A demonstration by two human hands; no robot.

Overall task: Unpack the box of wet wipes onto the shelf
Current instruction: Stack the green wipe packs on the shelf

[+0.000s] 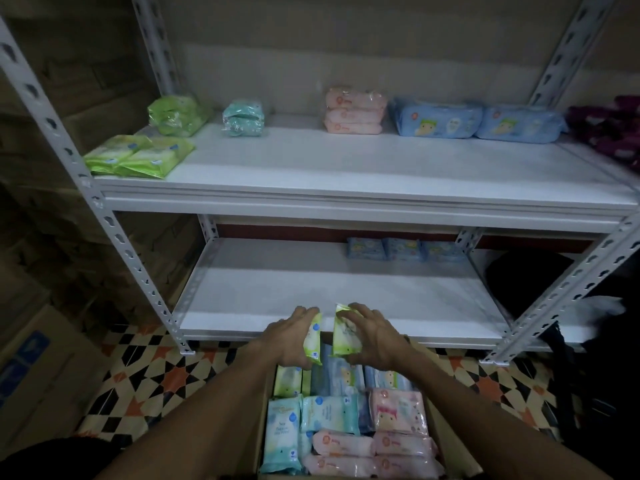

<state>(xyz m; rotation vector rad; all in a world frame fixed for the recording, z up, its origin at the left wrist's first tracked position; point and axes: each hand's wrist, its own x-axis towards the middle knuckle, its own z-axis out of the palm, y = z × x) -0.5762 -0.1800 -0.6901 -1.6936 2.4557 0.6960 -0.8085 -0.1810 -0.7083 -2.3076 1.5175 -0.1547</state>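
An open cardboard box (446,441) at the bottom centre holds several packs of wet wipes in green, teal, blue and pink. Above its far end my left hand (291,336) grips a green wipes pack (313,339), held upright. Beside it my right hand (372,336) grips a second green wipes pack (344,336), also upright. Both packs hang just in front of the lower shelf (311,289). The upper shelf (346,161) carries green packs (138,155) at the left, a teal pack (242,119), pink packs (355,110) and blue packs (436,117).
Small blue packs (401,249) stand at the back of the lower shelf. Slotted grey uprights (138,268) frame the rack. Cardboard cartons (34,358) are stacked on the left. Dark purple items (613,126) and a black bag (530,275) sit at the right. The floor is patterned tile (145,372).
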